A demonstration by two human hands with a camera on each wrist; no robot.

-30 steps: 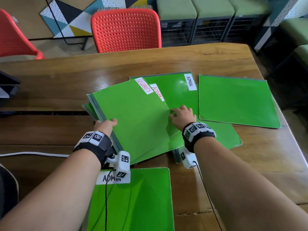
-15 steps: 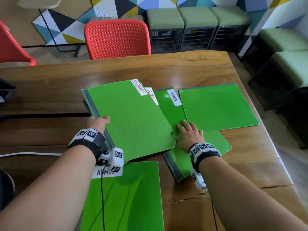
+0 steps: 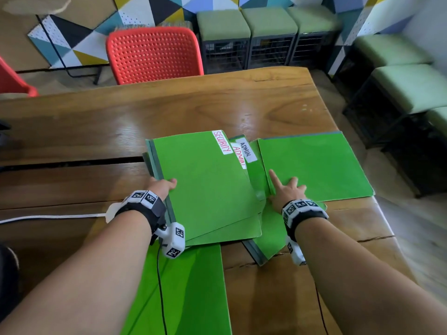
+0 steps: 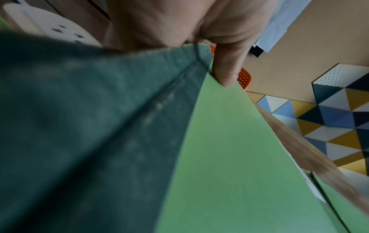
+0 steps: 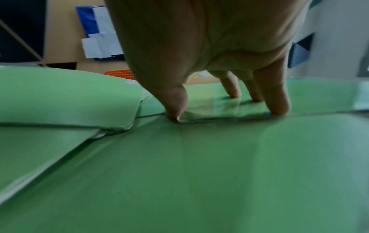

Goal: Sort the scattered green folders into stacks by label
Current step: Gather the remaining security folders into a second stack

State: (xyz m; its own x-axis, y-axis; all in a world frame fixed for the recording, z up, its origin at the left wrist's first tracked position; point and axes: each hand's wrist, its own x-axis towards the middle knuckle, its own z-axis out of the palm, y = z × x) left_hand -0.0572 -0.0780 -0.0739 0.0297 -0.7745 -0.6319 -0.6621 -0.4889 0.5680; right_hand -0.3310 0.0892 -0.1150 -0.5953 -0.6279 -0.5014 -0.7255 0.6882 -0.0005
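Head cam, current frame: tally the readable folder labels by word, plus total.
SECURITY: 1, the SECURITY label
ADMIN: 2, the red ADMIN label and the black ADMIN label
Total: 3 readable labels; none can be read on the other folders.

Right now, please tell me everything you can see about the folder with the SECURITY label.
The SECURITY folder is bright green card with a darker green spine along its left edge and a white label with red letters at its far right corner. It lies tilted on top of the pile, overlapping a folder labelled ADMIN in red. The left hand grips its spine edge, thumb on the cover. The right hand presses neighbouring folders, not this one.
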